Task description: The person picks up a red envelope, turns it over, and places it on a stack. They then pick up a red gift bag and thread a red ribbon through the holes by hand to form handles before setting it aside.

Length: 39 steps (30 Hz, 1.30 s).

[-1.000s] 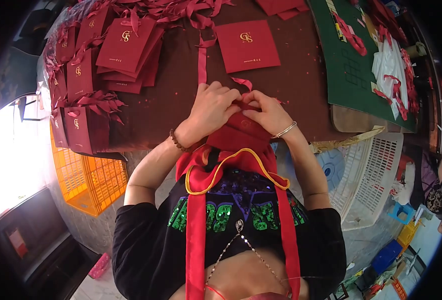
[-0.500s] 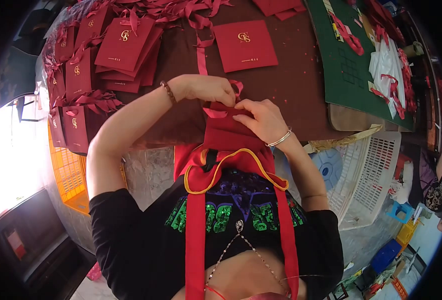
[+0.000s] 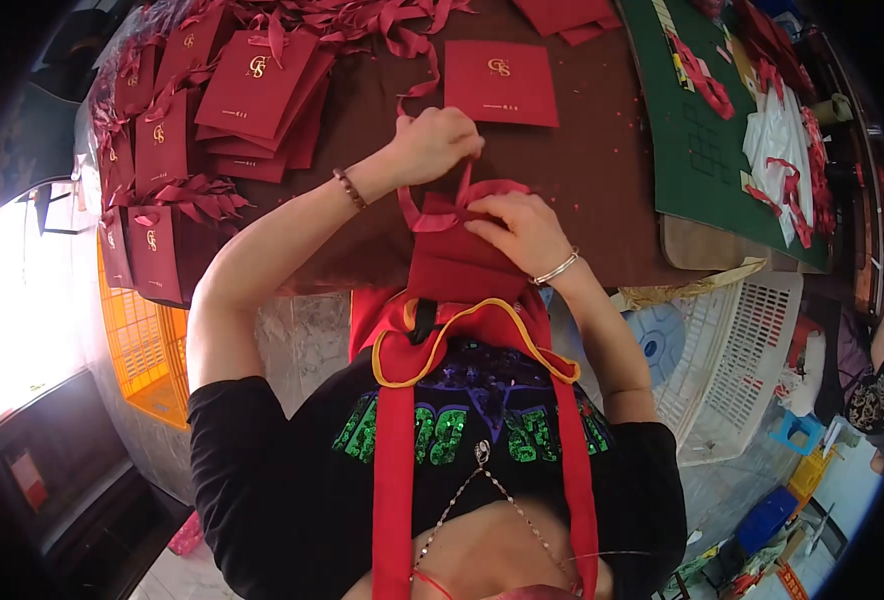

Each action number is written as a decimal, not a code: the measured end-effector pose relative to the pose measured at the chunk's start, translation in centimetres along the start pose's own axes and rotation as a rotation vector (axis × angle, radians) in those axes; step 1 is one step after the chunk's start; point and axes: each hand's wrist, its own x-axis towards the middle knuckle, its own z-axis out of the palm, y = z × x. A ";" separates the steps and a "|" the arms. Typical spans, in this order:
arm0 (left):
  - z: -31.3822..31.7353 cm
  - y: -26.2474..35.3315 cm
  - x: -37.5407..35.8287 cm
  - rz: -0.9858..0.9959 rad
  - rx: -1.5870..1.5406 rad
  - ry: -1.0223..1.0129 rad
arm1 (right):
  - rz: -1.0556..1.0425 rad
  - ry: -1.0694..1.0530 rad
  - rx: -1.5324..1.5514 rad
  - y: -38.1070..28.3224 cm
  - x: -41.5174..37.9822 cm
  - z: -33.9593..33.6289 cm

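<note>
A small dark red paper bag (image 3: 462, 268) lies at the table's near edge, close to my body. Looped over its top is a red ribbon (image 3: 424, 218). My left hand (image 3: 438, 146) is above the bag, fingers closed on the ribbon, which stretches taut down to the bag's top. Pressed to the upper right of the bag, my right hand (image 3: 528, 232) pinches its top edge where the ribbon comes out. My right fingertips partly cover that spot. Just beyond, a flat red bag with a gold logo (image 3: 500, 92) lies on the brown tablecloth (image 3: 587, 180).
Stacked red bags (image 3: 252, 90) with ribbons fill the table's left side. Loose ribbons (image 3: 402, 30) lie at the back. On the right are a green cutting mat (image 3: 687, 150) and a white plastic bag (image 3: 774, 150). An orange crate (image 3: 142, 350) and a white basket (image 3: 732, 360) flank the table below.
My left hand has risen away from the bag, drawing the ribbon up and out into a longer loop. My right hand stays at the bag's top edge.
</note>
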 end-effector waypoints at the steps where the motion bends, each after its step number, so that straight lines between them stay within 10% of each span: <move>1: 0.9 -1.1 0.2 -0.019 -0.308 0.186 | 0.027 -0.010 -0.118 0.4 0.0 -0.1; 7: 1.1 -6.4 -1.9 -0.376 0.312 0.471 | 0.026 0.268 -0.456 0.7 -2.4 0.0; 14: 3.2 -8.6 -1.7 -0.238 0.340 0.555 | 0.239 0.172 -0.390 0.9 -4.5 0.1; 18: 0.9 -8.3 -2.1 -0.450 -0.478 0.601 | 0.228 0.225 -0.216 0.7 -4.3 -0.2; 20: 0.3 -7.2 -2.5 -0.239 -1.258 0.769 | 0.227 0.243 -0.171 1.0 -4.4 -0.4; 22: -0.8 -5.1 -3.3 -0.166 -1.286 0.704 | 0.347 0.147 -0.053 0.9 -4.3 -0.9; 28: -0.5 3.8 -5.1 -0.322 -1.098 0.067 | 0.423 0.064 0.227 2.5 -4.7 -1.8; 32: 3.1 5.1 -5.5 -0.102 -0.611 0.150 | 0.275 0.082 0.120 3.6 -5.8 -2.4; 39: 7.0 6.2 -6.5 -0.050 -0.316 0.283 | 0.668 -0.106 0.561 1.8 -4.9 -2.5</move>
